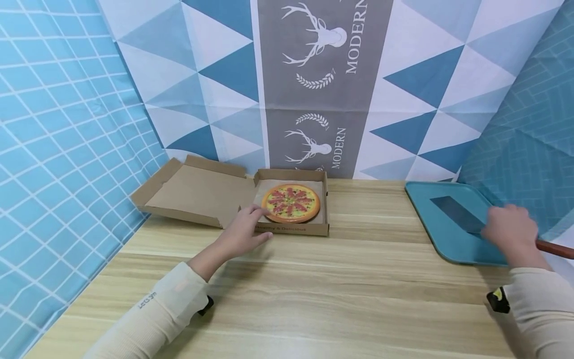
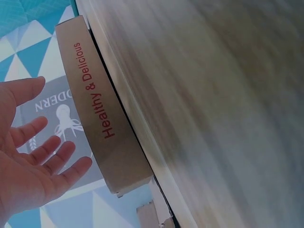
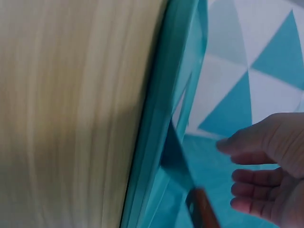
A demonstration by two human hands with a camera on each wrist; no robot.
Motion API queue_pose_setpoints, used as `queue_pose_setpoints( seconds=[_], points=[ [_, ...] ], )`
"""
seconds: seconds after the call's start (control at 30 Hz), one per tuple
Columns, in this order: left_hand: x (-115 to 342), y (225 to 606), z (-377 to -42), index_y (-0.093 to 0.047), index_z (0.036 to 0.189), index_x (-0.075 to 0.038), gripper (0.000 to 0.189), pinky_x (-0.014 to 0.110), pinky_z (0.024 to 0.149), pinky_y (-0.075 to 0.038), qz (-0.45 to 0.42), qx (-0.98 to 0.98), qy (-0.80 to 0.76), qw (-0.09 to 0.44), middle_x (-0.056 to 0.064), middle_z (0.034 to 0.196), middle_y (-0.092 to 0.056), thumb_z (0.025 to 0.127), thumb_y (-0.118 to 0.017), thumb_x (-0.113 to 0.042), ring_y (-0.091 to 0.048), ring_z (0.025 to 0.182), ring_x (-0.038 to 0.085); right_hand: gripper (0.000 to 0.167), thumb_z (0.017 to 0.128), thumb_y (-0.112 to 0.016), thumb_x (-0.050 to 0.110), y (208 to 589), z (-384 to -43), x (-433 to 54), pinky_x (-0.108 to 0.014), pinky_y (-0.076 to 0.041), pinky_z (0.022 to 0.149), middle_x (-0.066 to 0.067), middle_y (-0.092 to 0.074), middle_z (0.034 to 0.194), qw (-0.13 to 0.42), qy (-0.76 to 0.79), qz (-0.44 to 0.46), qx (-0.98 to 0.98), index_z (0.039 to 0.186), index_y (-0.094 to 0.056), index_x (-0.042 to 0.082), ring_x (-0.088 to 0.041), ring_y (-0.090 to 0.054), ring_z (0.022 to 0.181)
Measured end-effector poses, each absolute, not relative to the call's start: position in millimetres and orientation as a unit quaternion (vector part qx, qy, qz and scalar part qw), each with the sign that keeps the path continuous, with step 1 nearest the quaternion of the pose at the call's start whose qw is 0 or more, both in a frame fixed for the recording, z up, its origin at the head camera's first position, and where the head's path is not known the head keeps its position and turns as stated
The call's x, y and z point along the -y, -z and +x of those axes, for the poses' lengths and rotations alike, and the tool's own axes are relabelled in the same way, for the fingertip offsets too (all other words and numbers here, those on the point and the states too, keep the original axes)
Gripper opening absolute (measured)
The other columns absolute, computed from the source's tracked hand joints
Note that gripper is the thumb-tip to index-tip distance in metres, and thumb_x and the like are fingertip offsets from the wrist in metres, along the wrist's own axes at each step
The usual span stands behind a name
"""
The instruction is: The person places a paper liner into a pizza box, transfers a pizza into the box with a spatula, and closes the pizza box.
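Note:
A pizza [image 1: 291,203] with red toppings lies in an opened cardboard pizza box [image 1: 314,230]. My left hand [image 1: 244,232] is over the box's front left corner, its fingers spread and slightly bent, with nothing in them. In the left wrist view, the hand [image 2: 35,152] is apart from the printed front wall. At the right, a spatula [image 1: 457,213] with a flat dark blade and brown handle lies on a blue-green tray [image 1: 453,249]. Above its handle hovers my right hand [image 1: 512,232]. The right wrist view shows loosely bent fingers [image 3: 256,190] beside the handle, not around it.
The box lid [image 1: 197,192] is folded out to the left on the wooden table [image 1: 358,294]. Patterned sheets hang as walls behind and at both sides, close to the lid and the tray. The spatula handle extends past the tray's right edge.

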State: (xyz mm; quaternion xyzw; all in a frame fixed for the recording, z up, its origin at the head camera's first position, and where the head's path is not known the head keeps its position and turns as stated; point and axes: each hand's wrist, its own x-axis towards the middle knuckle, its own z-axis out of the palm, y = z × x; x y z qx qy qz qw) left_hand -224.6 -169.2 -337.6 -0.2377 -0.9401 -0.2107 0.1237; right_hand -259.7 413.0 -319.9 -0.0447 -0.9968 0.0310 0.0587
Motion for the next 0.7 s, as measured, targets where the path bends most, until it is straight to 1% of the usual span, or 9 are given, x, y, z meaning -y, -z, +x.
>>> queue_pose_setpoints(
  seconds=[0.03, 0.1, 0.2, 0.27, 0.3, 0.33, 0.43, 0.57, 0.7],
  points=[
    [169, 338, -225, -0.054, 0.131, 0.001, 0.053, 0.049, 0.097, -0.045, -0.234, 0.941, 0.213, 0.123, 0.017, 0.128, -0.051, 0.088, -0.075, -0.022, -0.051, 0.118, 0.033, 0.015, 0.079, -0.065, 0.001, 320, -260, -408, -0.055, -0.041, 0.050, -0.034, -0.046, 0.081, 0.073, -0.043, -0.027, 0.996, 0.082, -0.058, -0.012, -0.056, -0.044, 0.081],
    [170, 337, -224, -0.054, 0.131, 0.001, 0.053, 0.050, 0.098, -0.045, -0.227, 0.941, 0.219, 0.122, 0.017, 0.128, -0.052, 0.088, -0.075, -0.022, -0.051, 0.119, 0.034, 0.018, 0.080, -0.066, 0.003, 320, -261, -396, -0.054, -0.042, 0.050, -0.033, -0.047, 0.084, 0.097, -0.068, 0.003, 0.993, 0.087, -0.059, -0.012, -0.054, -0.046, 0.080],
    [171, 336, -224, -0.054, 0.130, 0.001, 0.051, 0.051, 0.098, -0.045, -0.214, 0.941, 0.231, 0.123, 0.018, 0.128, -0.052, 0.088, -0.075, -0.020, -0.051, 0.119, 0.035, 0.026, 0.084, -0.066, 0.007, 320, -264, -373, -0.056, -0.044, 0.056, -0.035, -0.050, 0.093, 0.132, -0.094, 0.035, 0.986, 0.097, -0.060, -0.015, -0.051, -0.050, 0.082],
    [172, 335, -223, -0.055, 0.129, 0.001, 0.050, 0.052, 0.098, -0.044, -0.203, 0.943, 0.234, 0.124, 0.019, 0.127, -0.053, 0.088, -0.075, -0.021, -0.051, 0.119, 0.035, 0.034, 0.086, -0.066, 0.009, 319, -267, -357, -0.059, -0.046, 0.064, -0.036, -0.053, 0.101, 0.144, -0.116, 0.055, 0.981, 0.107, -0.059, -0.017, -0.051, -0.052, 0.087],
    [173, 334, -223, -0.056, 0.128, 0.001, 0.049, 0.052, 0.098, -0.044, -0.197, 0.943, 0.236, 0.125, 0.019, 0.127, -0.054, 0.088, -0.075, -0.021, -0.051, 0.119, 0.036, 0.035, 0.087, -0.066, 0.010, 318, -268, -348, -0.059, -0.046, 0.067, -0.036, -0.054, 0.104, 0.143, -0.130, 0.061, 0.979, 0.108, -0.059, -0.017, -0.050, -0.053, 0.089],
    [173, 333, -223, -0.056, 0.127, 0.001, 0.049, 0.052, 0.098, -0.044, -0.189, 0.944, 0.240, 0.124, 0.019, 0.127, -0.054, 0.088, -0.074, -0.021, -0.051, 0.120, 0.036, 0.036, 0.088, -0.065, 0.011, 318, -271, -339, -0.060, -0.046, 0.070, -0.036, -0.055, 0.106, 0.140, -0.148, 0.069, 0.977, 0.111, -0.059, -0.017, -0.050, -0.054, 0.091],
    [176, 331, -223, -0.057, 0.127, 0.001, 0.047, 0.051, 0.094, -0.046, -0.162, 0.945, 0.262, 0.113, 0.020, 0.126, -0.053, 0.089, -0.073, -0.022, -0.052, 0.116, 0.037, 0.040, 0.091, -0.064, 0.015, 317, -276, -311, -0.058, -0.048, 0.076, -0.035, -0.057, 0.113, 0.107, -0.205, 0.079, 0.970, 0.117, -0.057, -0.015, -0.049, -0.055, 0.099],
    [182, 329, -223, -0.058, 0.125, 0.003, 0.045, 0.050, 0.088, -0.048, -0.129, 0.939, 0.301, 0.104, 0.022, 0.124, -0.053, 0.090, -0.071, -0.021, -0.054, 0.110, 0.039, 0.039, 0.094, -0.063, 0.016, 322, -287, -270, -0.051, -0.051, 0.079, -0.032, -0.057, 0.116, 0.057, -0.292, 0.093, 0.950, 0.120, -0.056, -0.012, -0.045, -0.057, 0.103],
    [190, 329, -226, -0.060, 0.122, 0.005, 0.042, 0.050, 0.088, -0.048, -0.109, 0.933, 0.324, 0.108, 0.023, 0.120, -0.055, 0.089, -0.071, -0.020, -0.055, 0.108, 0.040, 0.040, 0.096, -0.061, 0.015, 330, -300, -233, -0.046, -0.054, 0.082, -0.029, -0.055, 0.120, 0.003, -0.381, 0.106, 0.918, 0.125, -0.053, -0.011, -0.041, -0.059, 0.106]
  ],
)
